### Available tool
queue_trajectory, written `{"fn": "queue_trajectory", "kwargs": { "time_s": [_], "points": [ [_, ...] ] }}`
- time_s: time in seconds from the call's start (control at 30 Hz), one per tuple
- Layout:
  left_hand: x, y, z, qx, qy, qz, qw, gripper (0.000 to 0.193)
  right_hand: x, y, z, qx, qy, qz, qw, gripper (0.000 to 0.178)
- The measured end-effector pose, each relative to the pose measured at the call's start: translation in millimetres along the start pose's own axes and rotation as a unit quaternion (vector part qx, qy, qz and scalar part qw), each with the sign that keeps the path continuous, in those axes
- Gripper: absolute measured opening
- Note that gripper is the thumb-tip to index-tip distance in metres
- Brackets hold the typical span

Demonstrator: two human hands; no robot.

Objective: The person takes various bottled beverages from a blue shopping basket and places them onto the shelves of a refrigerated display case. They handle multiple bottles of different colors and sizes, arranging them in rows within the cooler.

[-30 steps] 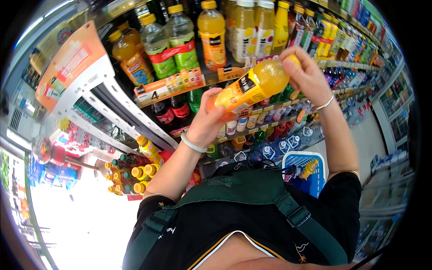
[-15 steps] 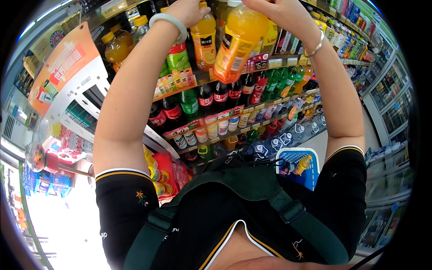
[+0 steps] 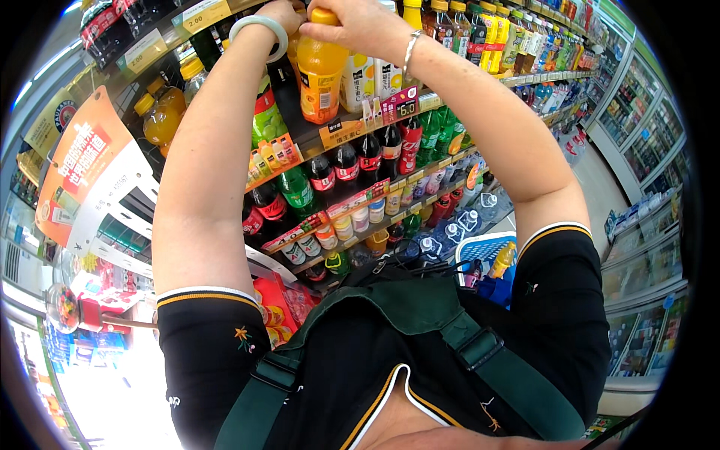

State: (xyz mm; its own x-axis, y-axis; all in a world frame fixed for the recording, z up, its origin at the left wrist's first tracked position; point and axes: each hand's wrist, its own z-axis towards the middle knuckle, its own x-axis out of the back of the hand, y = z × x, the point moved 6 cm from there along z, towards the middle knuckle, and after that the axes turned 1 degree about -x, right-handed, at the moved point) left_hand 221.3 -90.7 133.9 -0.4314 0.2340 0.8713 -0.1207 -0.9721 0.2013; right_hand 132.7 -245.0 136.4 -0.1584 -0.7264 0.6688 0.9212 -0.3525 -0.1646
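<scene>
An orange juice bottle point(image 3: 321, 79) with an orange cap stands nearly upright at the front edge of the upper shelf. My right hand point(image 3: 349, 26) is closed round its neck, just below the cap. Close beside it on the left is my left hand point(image 3: 282, 15), wearing a pale bangle at the wrist. Its fingers are largely hidden behind the bottle and at the picture's top edge, so their grip does not show. White-labelled bottles point(image 3: 358, 82) stand just right of the juice bottle, and a green-labelled bottle point(image 3: 266, 120) is to its left.
Lower shelves hold cola bottles point(image 3: 346, 161) and small cups or cans point(image 3: 360, 219). A blue basket point(image 3: 480, 246) with a yellow-orange bottle point(image 3: 502, 260) sits low on the right. An orange hanging sign point(image 3: 79, 176) juts out at left. Glass-door coolers point(image 3: 634, 124) line the far right.
The juice bottle in my right hand has moved left and down to the shelf edge, into a more upright stance. My left hand has shifted left, and the view has turned slightly.
</scene>
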Motion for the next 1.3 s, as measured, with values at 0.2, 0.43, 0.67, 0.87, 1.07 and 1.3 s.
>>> {"fn": "queue_trajectory", "kwargs": {
  "time_s": [0.2, 0.43, 0.67, 0.87, 1.07, 1.3],
  "points": [
    [-4, -9, -2, 0.029, 0.004, -0.061, 0.998, 0.036, -21, 2, 6, -0.028, -0.059, -0.001, 0.998, 0.033],
    [-6, -20, -21, 0.126, 0.038, -0.278, 0.952, 0.029, -34, 21, 29, -0.022, -0.091, -0.059, 0.994, 0.035],
    [-33, 25, -106, 0.047, 0.173, -0.466, 0.867, 0.058, -2, 25, -7, -0.037, -0.029, -0.065, 0.997, 0.048],
    [-97, 20, -149, 0.003, 0.118, -0.415, 0.902, 0.056, 24, 38, -122, -0.192, -0.223, 0.034, 0.955, 0.039],
    [-121, 5, -151, -0.034, 0.067, -0.303, 0.950, 0.061, 56, 128, -335, -0.413, -0.119, 0.276, 0.860, 0.027],
    [-116, 18, -162, 0.019, 0.031, -0.329, 0.944, 0.069, 102, 135, -634, -0.734, 0.022, 0.061, 0.676, 0.038]
  ]
}}
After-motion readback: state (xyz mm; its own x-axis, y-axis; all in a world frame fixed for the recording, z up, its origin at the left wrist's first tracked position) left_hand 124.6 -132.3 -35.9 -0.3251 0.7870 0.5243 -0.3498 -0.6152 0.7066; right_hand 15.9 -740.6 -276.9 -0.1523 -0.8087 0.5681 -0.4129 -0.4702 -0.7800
